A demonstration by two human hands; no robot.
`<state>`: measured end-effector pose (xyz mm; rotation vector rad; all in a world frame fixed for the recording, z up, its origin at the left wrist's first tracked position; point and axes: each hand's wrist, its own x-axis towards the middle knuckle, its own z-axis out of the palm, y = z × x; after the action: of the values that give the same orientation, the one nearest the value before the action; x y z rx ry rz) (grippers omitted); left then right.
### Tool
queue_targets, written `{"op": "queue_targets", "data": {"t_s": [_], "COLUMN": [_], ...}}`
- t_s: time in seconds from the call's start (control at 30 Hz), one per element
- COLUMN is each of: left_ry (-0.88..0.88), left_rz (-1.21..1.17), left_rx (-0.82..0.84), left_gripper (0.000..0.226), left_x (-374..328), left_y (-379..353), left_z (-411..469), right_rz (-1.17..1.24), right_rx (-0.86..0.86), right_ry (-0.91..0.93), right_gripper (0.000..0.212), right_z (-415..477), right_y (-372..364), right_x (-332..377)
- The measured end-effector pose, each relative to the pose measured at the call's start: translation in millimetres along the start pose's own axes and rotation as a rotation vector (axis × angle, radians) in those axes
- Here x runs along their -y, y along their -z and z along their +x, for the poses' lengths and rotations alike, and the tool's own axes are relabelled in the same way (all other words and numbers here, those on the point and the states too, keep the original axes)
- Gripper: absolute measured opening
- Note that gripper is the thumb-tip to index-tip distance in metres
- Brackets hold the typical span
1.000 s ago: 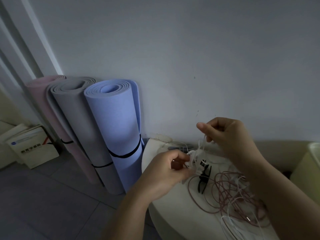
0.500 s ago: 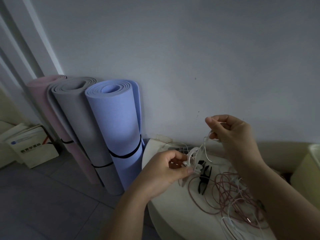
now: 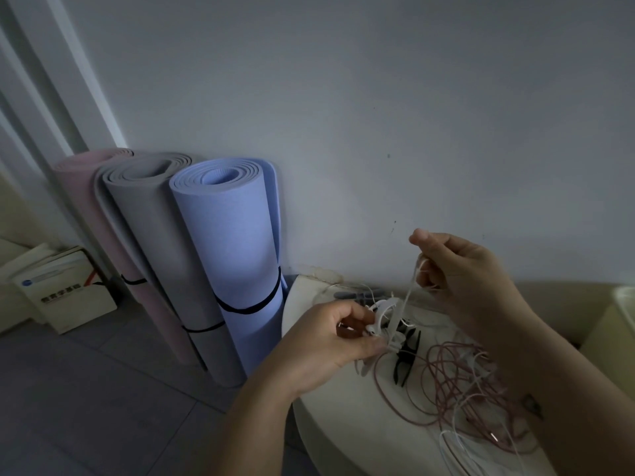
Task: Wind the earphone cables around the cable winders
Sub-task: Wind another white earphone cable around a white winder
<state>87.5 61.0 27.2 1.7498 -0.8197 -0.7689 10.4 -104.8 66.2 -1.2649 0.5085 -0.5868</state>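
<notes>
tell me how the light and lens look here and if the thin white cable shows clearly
Head view: dim, bluish light, no glare; the wide-angle lens slants the white door frame; the thin white earphone cable shows only as a faint, slightly blurred line.

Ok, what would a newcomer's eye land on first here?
The left hand pinches a white cable winder over the table, while the right hand holds its white earphone cable raised above. Left of them, a blue rolled mat stands against the wall.
</notes>
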Motion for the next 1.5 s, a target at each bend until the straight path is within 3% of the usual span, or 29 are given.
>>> {"op": "queue_targets", "data": {"t_s": [0.2, 0.3, 0.4, 1.03, 1.27, 1.5], "left_ry": [-0.005, 0.001, 0.004, 0.078, 0.039, -0.037], "left_rz": [0.049, -0.073, -0.127, -0.004, -0.072, -0.239], "left_rx": [-0.003, 0.011, 0.011, 0.020, 0.054, 0.074], "left_gripper": [0.020, 0.020, 0.018, 0.026, 0.021, 0.022], "left_x": [4, 4, 4, 4, -1, -3], "left_y": [0, 1, 2, 0, -1, -3], "left_z": [0, 1, 3, 0, -2, -2], "right_rz": [0.158, 0.184, 0.235, 0.245, 0.334, 0.553], "right_rx": [0.102, 0.041, 0.010, 0.064, -0.008, -0.007], "right_ry": [-0.145, -0.103, -0.058, 0.143, 0.052, -0.183], "right_gripper": [0.019, 0.009, 0.013, 0.020, 0.023, 0.026], "right_z": [4, 6, 8, 2, 13, 35], "right_y": [7, 9, 8, 3, 7, 3], "right_x": [5, 2, -2, 9, -4, -40]}}
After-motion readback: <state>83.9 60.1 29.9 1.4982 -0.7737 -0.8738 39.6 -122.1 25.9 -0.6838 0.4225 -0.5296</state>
